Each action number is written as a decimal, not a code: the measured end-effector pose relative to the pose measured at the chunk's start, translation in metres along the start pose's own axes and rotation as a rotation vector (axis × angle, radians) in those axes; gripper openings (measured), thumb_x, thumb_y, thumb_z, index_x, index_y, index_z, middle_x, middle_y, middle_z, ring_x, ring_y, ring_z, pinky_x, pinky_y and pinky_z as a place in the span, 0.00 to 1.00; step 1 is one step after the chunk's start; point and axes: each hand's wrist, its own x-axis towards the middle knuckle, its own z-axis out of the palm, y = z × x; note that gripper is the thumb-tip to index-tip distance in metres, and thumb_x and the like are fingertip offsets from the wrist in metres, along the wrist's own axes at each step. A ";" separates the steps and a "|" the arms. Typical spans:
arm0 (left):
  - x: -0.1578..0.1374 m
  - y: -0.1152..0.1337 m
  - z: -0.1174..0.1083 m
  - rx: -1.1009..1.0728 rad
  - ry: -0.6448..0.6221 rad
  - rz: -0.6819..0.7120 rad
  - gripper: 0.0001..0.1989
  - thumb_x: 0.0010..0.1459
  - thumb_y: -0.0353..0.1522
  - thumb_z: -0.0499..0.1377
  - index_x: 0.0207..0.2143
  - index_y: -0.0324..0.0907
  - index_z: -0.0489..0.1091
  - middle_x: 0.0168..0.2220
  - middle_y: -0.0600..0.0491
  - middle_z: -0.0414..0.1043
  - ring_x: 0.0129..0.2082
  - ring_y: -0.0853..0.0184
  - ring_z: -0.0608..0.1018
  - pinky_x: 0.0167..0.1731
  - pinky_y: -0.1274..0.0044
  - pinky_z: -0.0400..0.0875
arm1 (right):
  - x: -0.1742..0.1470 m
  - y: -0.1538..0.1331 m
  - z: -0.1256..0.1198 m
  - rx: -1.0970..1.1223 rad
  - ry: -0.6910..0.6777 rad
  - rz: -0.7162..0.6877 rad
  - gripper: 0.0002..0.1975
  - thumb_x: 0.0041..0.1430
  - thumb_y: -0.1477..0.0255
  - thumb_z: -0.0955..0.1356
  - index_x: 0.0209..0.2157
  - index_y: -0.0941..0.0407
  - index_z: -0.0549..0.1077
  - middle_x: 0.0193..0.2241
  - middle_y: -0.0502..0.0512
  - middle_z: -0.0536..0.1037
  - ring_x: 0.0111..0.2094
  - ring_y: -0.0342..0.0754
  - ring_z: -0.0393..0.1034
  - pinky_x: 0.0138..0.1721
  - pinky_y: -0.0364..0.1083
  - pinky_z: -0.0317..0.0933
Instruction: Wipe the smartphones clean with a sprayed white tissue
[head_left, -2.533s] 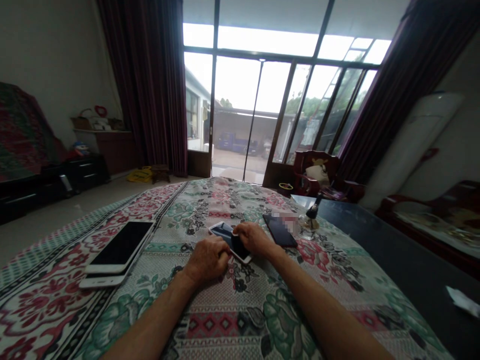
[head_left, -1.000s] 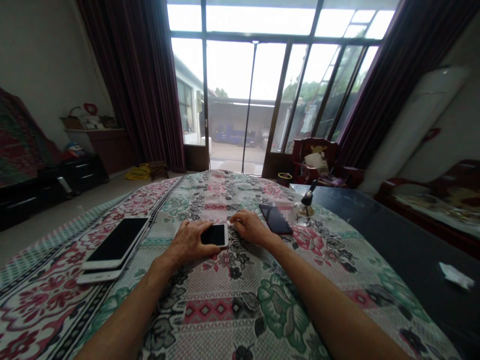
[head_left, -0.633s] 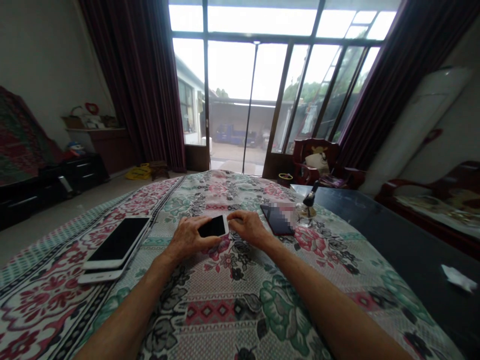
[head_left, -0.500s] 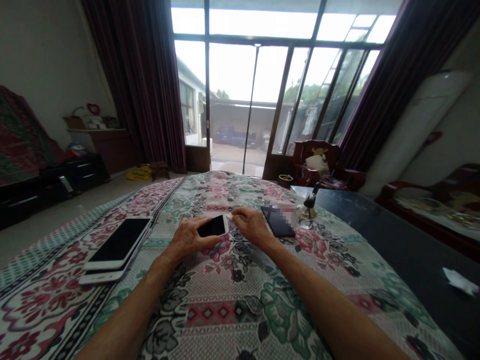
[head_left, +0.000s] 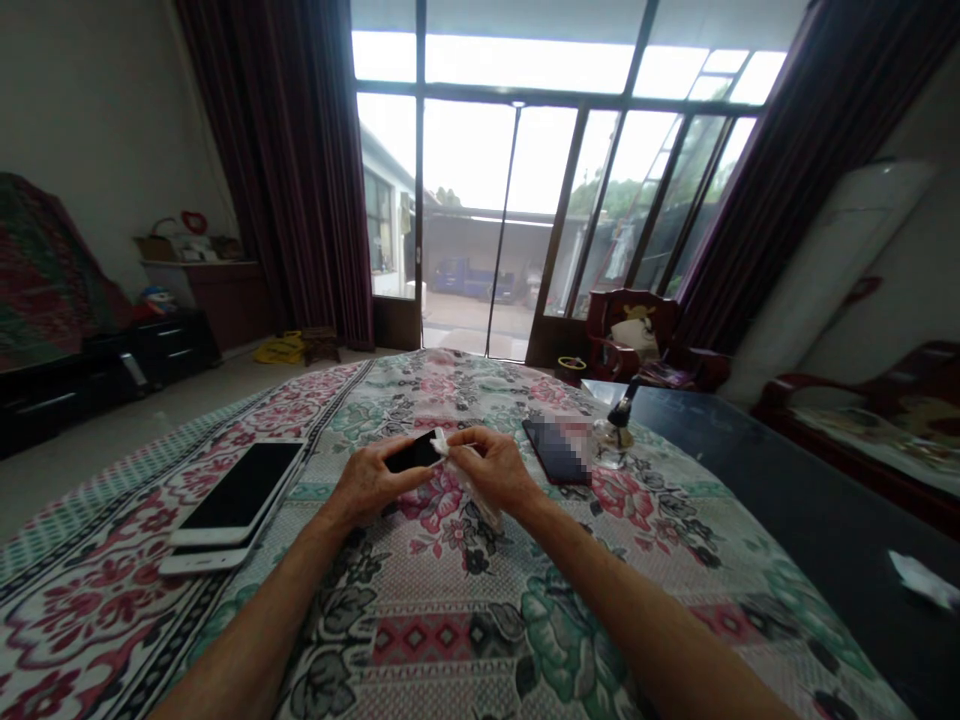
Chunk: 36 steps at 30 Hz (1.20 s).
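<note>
My left hand [head_left: 364, 482] is closed around the sides of a small white phone [head_left: 409, 456], its black screen facing up just over the tablecloth. In my right hand [head_left: 495, 470] a thin white tissue [head_left: 441, 445] is pinched between thumb and fingers. One part of the tissue touches the phone's right end, while another hangs below the palm. To the left lie two larger white phones, the upper phone [head_left: 241, 492] resting partly over the lower phone [head_left: 201, 562]. A dark phone [head_left: 553, 452], partly blurred out, lies beyond my right hand.
A clear glass bottle with a black top [head_left: 616, 430] stands right of the dark phone. The flowered tablecloth [head_left: 435, 640] covers the table. A dark tabletop [head_left: 750, 500] on the right bears a crumpled white tissue [head_left: 922, 580]. Glass doors and wooden chairs lie beyond.
My right hand has moved left to the phone's end, and the white tissue now shows between its fingers against the phone. My left hand has shifted slightly left with the phone.
</note>
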 end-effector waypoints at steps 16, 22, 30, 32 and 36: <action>0.001 0.010 0.007 0.092 -0.011 0.063 0.18 0.51 0.43 0.63 0.43 0.44 0.74 0.40 0.51 0.78 0.40 0.62 0.78 0.42 0.72 0.71 | 0.000 0.008 0.001 0.075 0.101 0.027 0.10 0.50 0.65 0.68 0.30 0.57 0.78 0.27 0.53 0.78 0.29 0.47 0.71 0.30 0.44 0.63; 0.001 0.017 0.017 0.153 -0.049 0.112 0.22 0.48 0.45 0.64 0.43 0.43 0.75 0.41 0.49 0.77 0.41 0.59 0.77 0.44 0.68 0.69 | 0.004 0.016 -0.007 0.149 0.137 0.099 0.12 0.48 0.63 0.69 0.30 0.58 0.78 0.25 0.53 0.78 0.27 0.46 0.69 0.28 0.43 0.62; -0.003 0.019 0.032 0.228 -0.056 0.119 0.24 0.48 0.48 0.63 0.42 0.41 0.75 0.43 0.46 0.77 0.44 0.55 0.76 0.48 0.65 0.66 | -0.009 0.021 -0.008 0.084 0.234 0.143 0.13 0.46 0.63 0.70 0.31 0.57 0.80 0.27 0.55 0.80 0.31 0.51 0.72 0.33 0.47 0.64; -0.003 0.020 0.030 0.222 -0.059 0.112 0.23 0.48 0.47 0.63 0.41 0.42 0.75 0.41 0.47 0.77 0.42 0.56 0.77 0.47 0.67 0.66 | -0.015 0.019 -0.005 0.076 0.242 0.143 0.14 0.46 0.63 0.70 0.32 0.57 0.80 0.29 0.55 0.80 0.33 0.52 0.72 0.34 0.47 0.65; -0.004 0.021 0.025 0.195 -0.056 0.082 0.22 0.49 0.46 0.63 0.42 0.43 0.75 0.39 0.48 0.77 0.41 0.58 0.77 0.45 0.69 0.66 | -0.024 0.018 0.000 0.094 0.243 0.115 0.14 0.47 0.63 0.69 0.34 0.56 0.80 0.32 0.56 0.81 0.36 0.52 0.73 0.36 0.48 0.66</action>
